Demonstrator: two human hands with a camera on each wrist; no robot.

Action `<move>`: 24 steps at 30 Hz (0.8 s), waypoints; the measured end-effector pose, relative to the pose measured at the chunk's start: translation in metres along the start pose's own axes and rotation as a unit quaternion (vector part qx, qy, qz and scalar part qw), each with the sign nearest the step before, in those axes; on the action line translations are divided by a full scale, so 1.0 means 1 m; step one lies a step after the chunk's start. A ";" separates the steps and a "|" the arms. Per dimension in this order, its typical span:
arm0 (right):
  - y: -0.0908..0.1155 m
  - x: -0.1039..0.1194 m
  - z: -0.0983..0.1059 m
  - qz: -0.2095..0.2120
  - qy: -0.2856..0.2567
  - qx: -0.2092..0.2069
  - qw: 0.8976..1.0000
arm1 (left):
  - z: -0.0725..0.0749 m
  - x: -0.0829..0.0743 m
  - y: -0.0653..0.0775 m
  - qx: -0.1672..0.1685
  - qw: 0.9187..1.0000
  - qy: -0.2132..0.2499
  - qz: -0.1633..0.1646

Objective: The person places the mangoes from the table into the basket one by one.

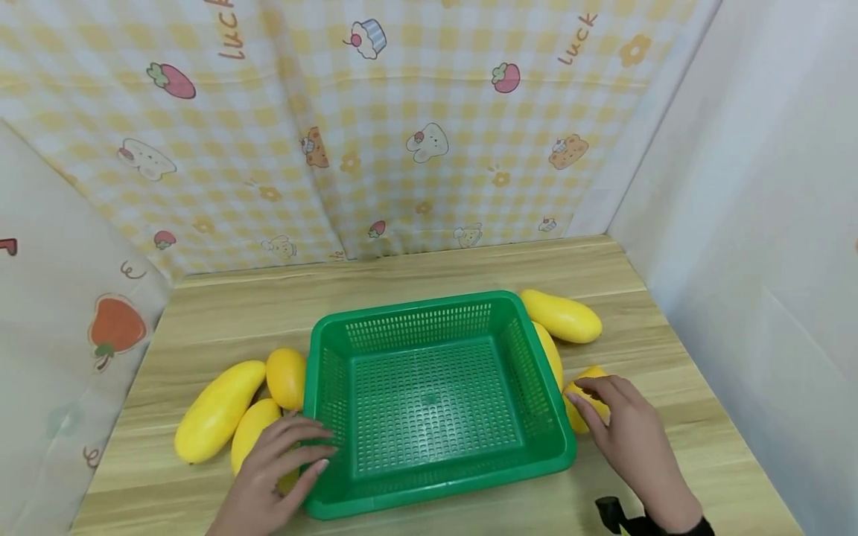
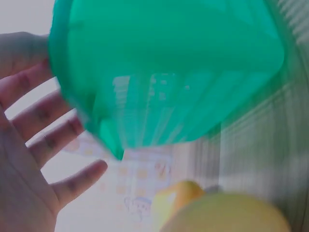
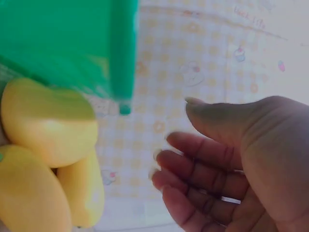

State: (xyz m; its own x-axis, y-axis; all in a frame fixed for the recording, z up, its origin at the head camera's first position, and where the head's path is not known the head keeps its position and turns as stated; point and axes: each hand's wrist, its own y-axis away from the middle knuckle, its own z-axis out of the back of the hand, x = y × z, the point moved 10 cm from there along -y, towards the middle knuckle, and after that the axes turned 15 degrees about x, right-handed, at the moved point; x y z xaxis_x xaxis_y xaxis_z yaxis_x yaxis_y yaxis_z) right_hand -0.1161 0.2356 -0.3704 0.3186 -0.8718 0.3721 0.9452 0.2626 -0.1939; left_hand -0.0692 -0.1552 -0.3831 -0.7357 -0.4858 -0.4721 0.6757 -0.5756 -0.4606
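A green plastic basket (image 1: 439, 493) with perforated sides and floor stands on the table, nothing inside it. My left hand (image 1: 271, 473) is at its left rim, fingers spread and fairly straight; the left wrist view shows the fingertips beside the basket wall (image 2: 174, 53), and whether they all touch is hard to tell. To the right, my right hand (image 1: 637, 439) hovers above a yellow mango (image 1: 582, 418), its fingers loosely bent. In the right wrist view nothing lies between that thumb and those fingers, and mangoes (image 3: 48, 123) sit beneath the basket's edge.
Left of the basket lie several mangoes, among them a long one (image 1: 217, 413) and a rounder orange-yellow one (image 1: 286, 378). Another long mango (image 1: 563, 316) lies at the back right. A checked cloth (image 1: 402, 179) hangs behind the wooden table (image 1: 268, 301), with pale walls at both sides.
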 end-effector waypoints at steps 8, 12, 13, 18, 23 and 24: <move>-0.006 -0.026 -0.022 -0.090 -0.017 0.081 0.992 | 0.041 0.034 0.034 -0.131 0.974 -0.048 0.181; -0.011 -0.029 -0.036 -0.111 -0.015 0.139 0.984 | 0.044 0.054 0.058 -0.129 0.930 -0.112 0.326; -0.012 -0.029 -0.038 -0.114 -0.014 0.150 0.982 | 0.043 0.058 0.062 -0.122 0.921 -0.124 0.349; -0.018 -0.021 -0.046 -0.116 -0.015 0.190 0.975 | 0.026 0.079 0.081 -0.060 0.875 -0.139 0.461; -0.023 -0.011 -0.054 -0.091 0.009 0.198 0.976 | 0.006 0.095 0.094 0.032 0.821 -0.109 0.559; -0.024 -0.009 -0.055 -0.082 0.018 0.194 0.977 | 0.003 0.097 0.095 0.047 0.814 -0.105 0.569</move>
State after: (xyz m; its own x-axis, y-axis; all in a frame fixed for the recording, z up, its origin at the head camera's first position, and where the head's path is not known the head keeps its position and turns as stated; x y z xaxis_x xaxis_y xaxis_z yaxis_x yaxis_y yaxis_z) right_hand -0.1452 0.2145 -0.4186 0.1638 -0.9279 0.3348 0.9416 0.2483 0.2275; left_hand -0.0763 -0.2590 -0.4708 0.3664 -0.8354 -0.4097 0.9258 0.2835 0.2499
